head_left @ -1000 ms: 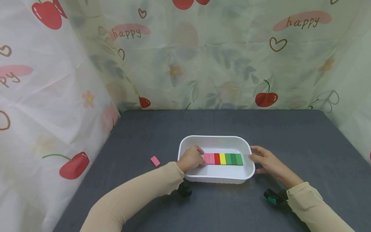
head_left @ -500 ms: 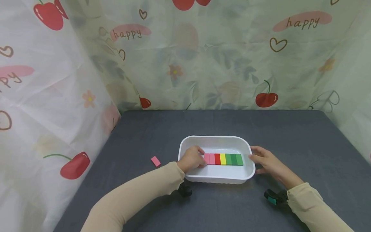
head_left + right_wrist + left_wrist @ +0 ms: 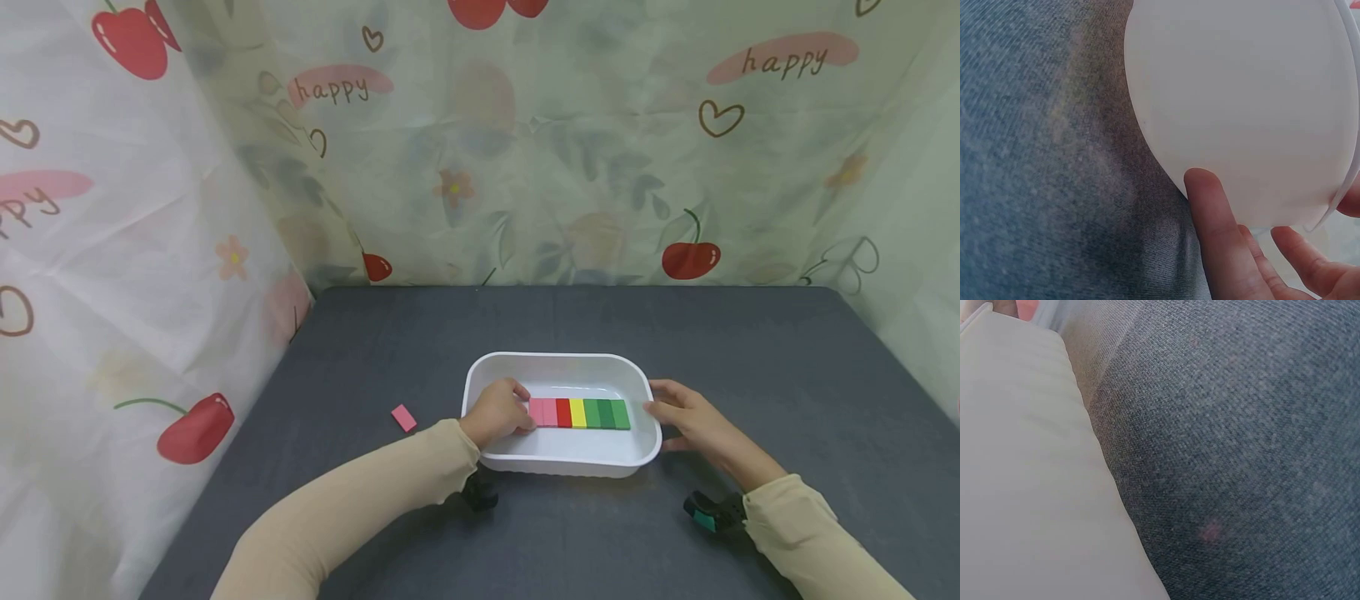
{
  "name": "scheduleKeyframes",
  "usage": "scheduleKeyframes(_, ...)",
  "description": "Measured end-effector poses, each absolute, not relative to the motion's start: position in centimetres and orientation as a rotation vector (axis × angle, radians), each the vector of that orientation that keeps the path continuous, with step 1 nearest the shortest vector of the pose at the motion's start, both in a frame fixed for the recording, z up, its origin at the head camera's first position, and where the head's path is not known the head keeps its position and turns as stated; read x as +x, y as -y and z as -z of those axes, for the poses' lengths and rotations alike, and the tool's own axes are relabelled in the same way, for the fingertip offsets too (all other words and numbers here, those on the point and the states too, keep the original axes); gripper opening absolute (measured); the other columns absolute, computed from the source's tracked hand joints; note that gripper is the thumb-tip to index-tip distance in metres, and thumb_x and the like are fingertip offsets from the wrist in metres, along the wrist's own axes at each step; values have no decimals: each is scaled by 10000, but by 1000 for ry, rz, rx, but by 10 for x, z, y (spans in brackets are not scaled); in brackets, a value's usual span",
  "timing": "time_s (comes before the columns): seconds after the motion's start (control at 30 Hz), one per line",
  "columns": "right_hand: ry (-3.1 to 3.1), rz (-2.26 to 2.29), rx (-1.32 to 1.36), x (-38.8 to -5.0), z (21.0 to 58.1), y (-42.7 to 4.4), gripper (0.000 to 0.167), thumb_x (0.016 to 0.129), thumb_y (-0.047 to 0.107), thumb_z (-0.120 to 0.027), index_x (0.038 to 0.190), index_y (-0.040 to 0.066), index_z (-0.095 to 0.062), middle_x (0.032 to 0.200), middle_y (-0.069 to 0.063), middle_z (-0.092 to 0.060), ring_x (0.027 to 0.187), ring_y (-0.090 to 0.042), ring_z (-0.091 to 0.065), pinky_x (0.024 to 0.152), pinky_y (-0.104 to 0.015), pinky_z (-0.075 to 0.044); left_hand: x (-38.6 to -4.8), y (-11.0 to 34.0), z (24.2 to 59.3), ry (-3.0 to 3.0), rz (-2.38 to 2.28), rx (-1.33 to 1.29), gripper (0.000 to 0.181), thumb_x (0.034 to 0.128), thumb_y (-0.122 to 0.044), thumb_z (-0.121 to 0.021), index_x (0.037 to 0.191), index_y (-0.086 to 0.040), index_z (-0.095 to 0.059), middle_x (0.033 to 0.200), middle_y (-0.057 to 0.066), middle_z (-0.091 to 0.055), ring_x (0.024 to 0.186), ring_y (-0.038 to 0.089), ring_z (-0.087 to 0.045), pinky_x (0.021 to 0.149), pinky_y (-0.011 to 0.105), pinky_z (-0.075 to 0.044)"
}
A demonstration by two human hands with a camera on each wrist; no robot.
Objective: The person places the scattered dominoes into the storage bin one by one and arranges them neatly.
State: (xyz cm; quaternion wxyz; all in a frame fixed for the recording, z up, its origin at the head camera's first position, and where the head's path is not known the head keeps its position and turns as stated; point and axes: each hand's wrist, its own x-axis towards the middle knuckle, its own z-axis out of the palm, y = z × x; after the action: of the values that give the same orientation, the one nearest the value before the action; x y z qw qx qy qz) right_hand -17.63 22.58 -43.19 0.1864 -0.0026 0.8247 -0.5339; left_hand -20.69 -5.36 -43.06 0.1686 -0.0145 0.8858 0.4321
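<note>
A white plastic tub (image 3: pixel 570 461) with rounded corners stands on the dark table. Inside it lies a row of thin rectangular tiles: pink (image 3: pixel 550 412), red (image 3: pixel 564 413), yellow (image 3: pixel 577 413) and green (image 3: pixel 606 414). My left hand (image 3: pixel 497 412) reaches over the tub's left side, its thumb and finger at the two ends of the leftmost pink tile (image 3: pixel 535 414), pinching it. My right hand (image 3: pixel 693 421) grips the tub's right end, thumb over the rim; in the right wrist view its fingers (image 3: pixel 1219 231) press the outer wall. The left wrist view shows mostly sleeve and cloth.
One loose pink tile (image 3: pixel 403 417) lies on the dark table (image 3: pixel 405 333), left of the tub. Printed curtains (image 3: pixel 525 167) hang behind and at the sides. Black straps with small devices (image 3: pixel 712 511) sit at both wrists.
</note>
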Motion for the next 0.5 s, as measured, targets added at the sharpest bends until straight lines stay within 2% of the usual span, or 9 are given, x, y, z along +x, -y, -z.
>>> scheduleKeyframes(0.13,-2326,1499,2,-177,431,-226,651,998,299,-507,1480,-31,-218,1469,-339,-325,1259,-488,-452,798,-486,-556,-208,54,431,-2523,-1238,-26,317,759,-8,-758,1043,4,-618,737,90,-597,652,183,-551,608,257,-441)
scheduleKeyframes(0.33,-2323,1508,-11,-176,431,-226,644,1003,282,-495,1476,-46,-208,1462,-353,-319,1250,-495,-456,790,-486,-557,-207,54,430,-2514,-1236,-56,328,776,-47,-762,1066,-12,-615,770,87,-606,675,195,-576,626,268,-483)
scheduleKeyframes(0.5,-2314,1514,-12,-175,430,-225,639,1003,273,-499,1477,-41,-209,1468,-346,-317,1259,-491,-450,801,-485,-555,-207,56,430,-2506,-1282,-35,330,782,-35,-744,1081,-7,-607,740,81,-621,624,176,-579,590,246,-473)
